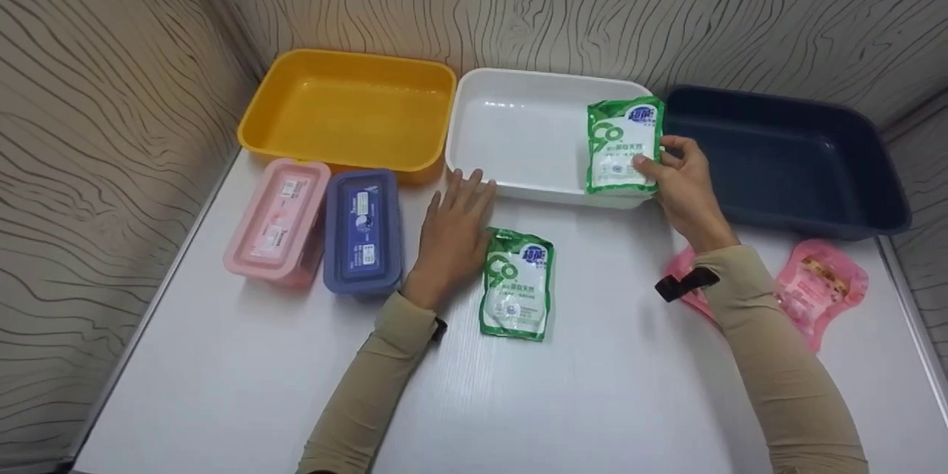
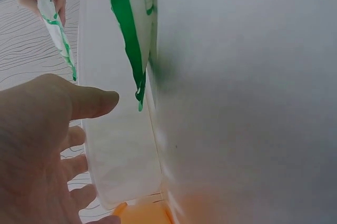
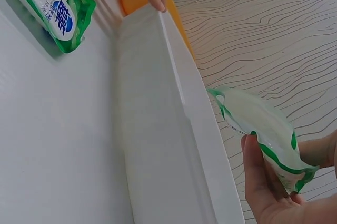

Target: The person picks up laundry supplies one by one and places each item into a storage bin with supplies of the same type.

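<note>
A right hand [image 1: 689, 191] pinches one green-and-white packet [image 1: 621, 144] over the right end of a white bin [image 1: 518, 129].
The thumb lies across the printed front of the raised packet, fingers behind it, while the left hand [image 1: 453, 241] grasps nothing, its fingers extended toward the bin's front rim; a second green-and-white packet [image 1: 516, 292] lies flat on the white table [image 1: 592, 400] just beside that hand, label up. A yellow bin [image 1: 355, 115] stands to the left of the white one and a dark blue bin [image 1: 785, 163] to its right. Before the yellow bin sit a lidded pink box [image 1: 278, 222] and a lidded blue box [image 1: 363, 229], side by side; pink packaging [image 1: 826, 281], partly hidden by the right sleeve [image 1: 778, 370], lies before the dark blue bin.
</note>
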